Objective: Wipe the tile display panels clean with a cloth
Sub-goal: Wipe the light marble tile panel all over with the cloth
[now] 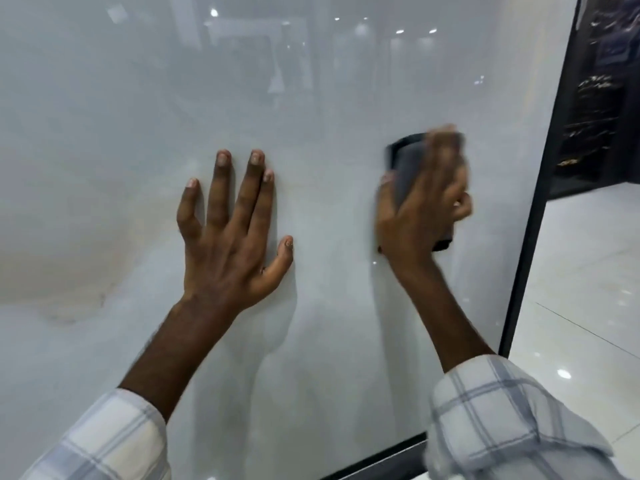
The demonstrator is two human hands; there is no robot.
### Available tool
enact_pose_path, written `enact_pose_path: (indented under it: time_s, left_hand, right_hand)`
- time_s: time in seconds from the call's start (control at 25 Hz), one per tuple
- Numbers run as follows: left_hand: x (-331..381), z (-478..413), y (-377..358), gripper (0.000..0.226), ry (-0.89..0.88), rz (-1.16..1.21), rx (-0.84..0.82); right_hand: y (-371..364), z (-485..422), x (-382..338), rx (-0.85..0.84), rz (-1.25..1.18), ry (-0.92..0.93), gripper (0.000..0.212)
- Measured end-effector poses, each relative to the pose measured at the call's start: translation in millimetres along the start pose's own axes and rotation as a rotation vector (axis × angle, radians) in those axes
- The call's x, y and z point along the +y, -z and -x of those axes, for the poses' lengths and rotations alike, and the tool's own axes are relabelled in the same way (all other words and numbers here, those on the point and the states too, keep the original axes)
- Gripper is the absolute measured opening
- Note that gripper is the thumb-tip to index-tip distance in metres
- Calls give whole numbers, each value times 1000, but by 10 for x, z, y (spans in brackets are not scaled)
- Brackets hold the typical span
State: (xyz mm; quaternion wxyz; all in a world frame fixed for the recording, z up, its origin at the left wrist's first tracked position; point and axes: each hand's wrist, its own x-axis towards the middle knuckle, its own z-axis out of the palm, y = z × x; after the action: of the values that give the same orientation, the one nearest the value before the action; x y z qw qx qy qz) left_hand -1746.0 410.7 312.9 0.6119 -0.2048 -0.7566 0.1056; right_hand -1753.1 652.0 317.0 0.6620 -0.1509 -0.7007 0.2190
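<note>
Tile panel (311, 81) fills the view, upright, pale, glossy; left hand (232, 237) pressed flat on it, fingers spread; right hand (422, 209) grips dark cloth (407, 161) against its right part, blurred; wiping looks mid-course; reflections mask any dirt, so cleaned area unclear; dark neighbouring panel (588, 98) cut off, condition unreadable.

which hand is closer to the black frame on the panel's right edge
Right. The right hand, gripping the dark cloth against the tile panel, is a little left of the black frame; the left hand presses flat near the panel's middle, farther left.
</note>
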Motion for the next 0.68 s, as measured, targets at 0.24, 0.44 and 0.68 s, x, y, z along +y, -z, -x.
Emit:
enact_pose_path:
  time_s: [0.24, 0.44, 0.68]
  left_hand:
    - [-39, -6, 109, 75, -51, 98, 33]
    - [-489, -752, 344, 71, -44, 67, 127]
    - [-581, -940, 210, 80, -2, -40, 82]
  right_hand:
    - [65, -719, 296, -130, -14, 801, 69]
    - [15, -858, -406, -26, -37, 321, 74]
    - [52, -1586, -465, -77, 28, 549, 80]
